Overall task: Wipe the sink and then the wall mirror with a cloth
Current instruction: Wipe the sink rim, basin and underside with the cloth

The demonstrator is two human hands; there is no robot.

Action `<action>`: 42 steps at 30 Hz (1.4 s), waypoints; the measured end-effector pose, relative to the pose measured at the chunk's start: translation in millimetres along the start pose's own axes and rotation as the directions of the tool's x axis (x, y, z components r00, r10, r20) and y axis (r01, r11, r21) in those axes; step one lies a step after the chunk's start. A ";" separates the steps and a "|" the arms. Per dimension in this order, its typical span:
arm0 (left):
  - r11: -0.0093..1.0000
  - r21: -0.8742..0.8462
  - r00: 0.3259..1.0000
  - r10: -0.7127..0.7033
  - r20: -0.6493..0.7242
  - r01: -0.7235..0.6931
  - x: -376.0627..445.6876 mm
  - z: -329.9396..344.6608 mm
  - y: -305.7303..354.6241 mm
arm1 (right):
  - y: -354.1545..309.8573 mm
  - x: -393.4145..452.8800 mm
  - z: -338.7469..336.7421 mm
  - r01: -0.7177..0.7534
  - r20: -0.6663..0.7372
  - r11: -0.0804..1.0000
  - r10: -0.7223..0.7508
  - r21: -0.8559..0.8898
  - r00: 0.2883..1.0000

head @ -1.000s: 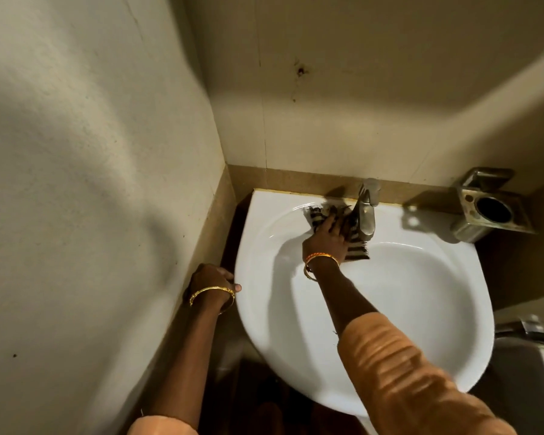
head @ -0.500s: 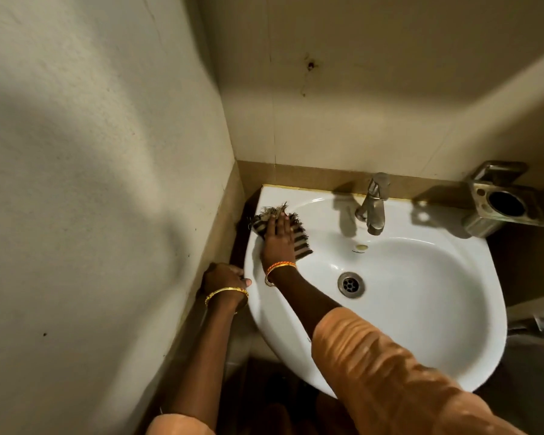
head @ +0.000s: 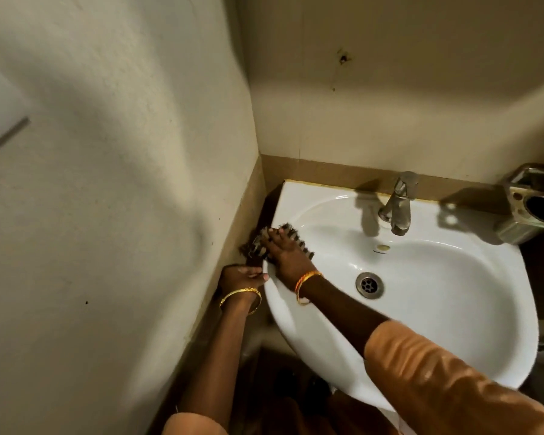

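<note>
One striped cloth (head: 266, 243) lies across the sink (head: 453, 324) rim, right hand (head: 288, 255) flat atop; left hand (head: 241, 277) grips the rim.

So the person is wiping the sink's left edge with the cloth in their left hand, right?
Not quite: the head view shows the right hand pressing the cloth on the sink's left edge. The left hand just holds the rim.

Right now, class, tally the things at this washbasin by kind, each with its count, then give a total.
Sink: 1
Tap: 1
Drain: 1
Cloth: 1
Metal wall holder: 1
Bangles, left wrist and right wrist: 2
Hands, left and right: 2
Total: 9
</note>
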State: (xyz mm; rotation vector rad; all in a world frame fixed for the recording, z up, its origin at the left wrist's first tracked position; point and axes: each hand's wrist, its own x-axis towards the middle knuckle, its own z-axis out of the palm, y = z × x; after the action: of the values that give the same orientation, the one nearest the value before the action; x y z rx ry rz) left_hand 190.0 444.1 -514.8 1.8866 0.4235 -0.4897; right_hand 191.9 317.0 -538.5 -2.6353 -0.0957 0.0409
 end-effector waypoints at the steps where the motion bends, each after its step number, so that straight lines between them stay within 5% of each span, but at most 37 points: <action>1: 1.000 0.000 1.000 0.001 -0.003 -0.001 0.3 0.8 -0.6 | 6.3 11.3 -4.6 -0.002 0.011 0.999 0.002 -0.032 1.000; 8: 1.000 0.000 0.976 0.005 -0.219 -0.005 -16.3 7.0 -4.5 | 25.8 65.4 -29.7 -0.098 0.115 0.985 0.115 -0.141 0.987; 16: 0.979 -0.203 0.978 -0.046 -0.205 0.003 -59.6 3.5 -29.2 | -7.4 -35.2 7.6 0.230 0.192 0.973 -0.226 0.004 0.955; 21: 0.920 -0.391 0.965 -0.115 -0.234 0.015 -48.0 4.9 -27.3 | -4.2 9.6 -10.8 0.068 0.198 0.997 -0.060 -0.035 0.978; 24: 0.897 -0.440 0.946 -0.169 -0.276 0.032 -46.6 8.8 -37.1 | -7.8 -12.2 -2.3 0.118 0.199 0.993 -0.116 -0.001 0.973; 29: 0.769 -0.624 0.958 -0.265 -0.110 0.141 -55.4 16.9 -47.6 | -23.1 -87.7 9.9 0.123 0.188 0.987 -0.142 0.107 0.972; 34: 0.605 -0.750 0.932 -0.359 0.043 0.268 -65.4 11.0 -45.6 | -37.5 -81.7 11.8 -0.020 0.193 0.996 0.003 0.088 0.981; 42: 0.483 -0.803 0.922 -0.330 0.203 0.350 -102.4 -12.8 -50.0 | -46.9 -74.9 19.2 -0.212 0.075 0.970 0.204 0.122 0.976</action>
State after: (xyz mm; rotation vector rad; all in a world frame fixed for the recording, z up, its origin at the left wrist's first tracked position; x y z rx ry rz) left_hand 79.2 467.3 -496.6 0.8413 0.8609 -0.4488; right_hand 113.5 361.6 -531.7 -2.5040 0.1583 0.1932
